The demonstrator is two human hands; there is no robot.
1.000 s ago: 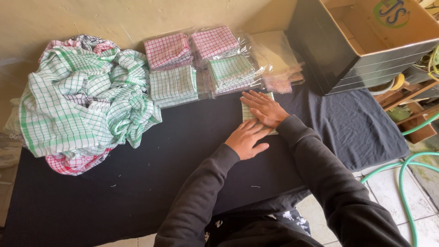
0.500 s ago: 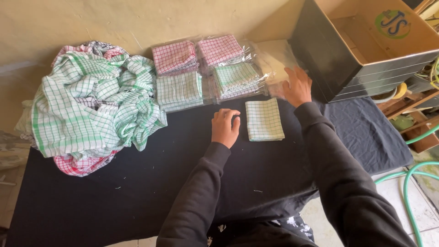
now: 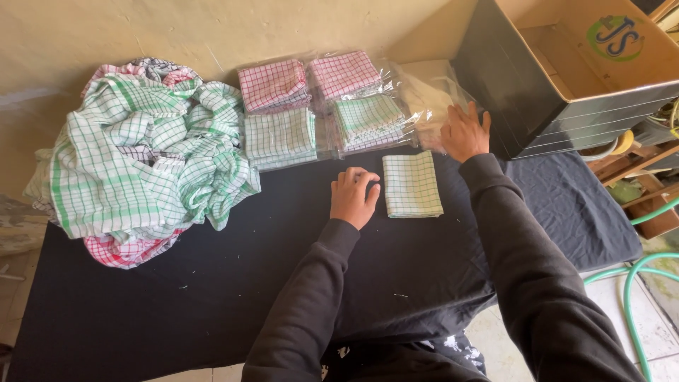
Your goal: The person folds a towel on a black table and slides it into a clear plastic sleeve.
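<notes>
A folded green-checked cloth [image 3: 412,185] lies flat on the black table cover [image 3: 212,297]. My left hand [image 3: 356,196] rests just left of it, fingers curled, touching its edge and holding nothing. My right hand [image 3: 464,131] is spread on a stack of empty clear plastic bags [image 3: 428,92] behind the cloth, fingers apart. Beside the plastic bags lie bagged folded cloths, red-checked [image 3: 274,83] and green-checked [image 3: 368,119]. A big heap of loose checked cloths [image 3: 141,159] sits at the left.
An open cardboard box with dark sides [image 3: 566,71] stands at the back right. A pale wall runs behind the table. A green hose [image 3: 629,283] loops on the tiled floor at the right, by a wooden shelf [image 3: 647,184] with small items.
My right hand has left the folded cloth and moved back to the clear bags. My left hand slid off the cloth to its left side. The cloth now lies uncovered.
</notes>
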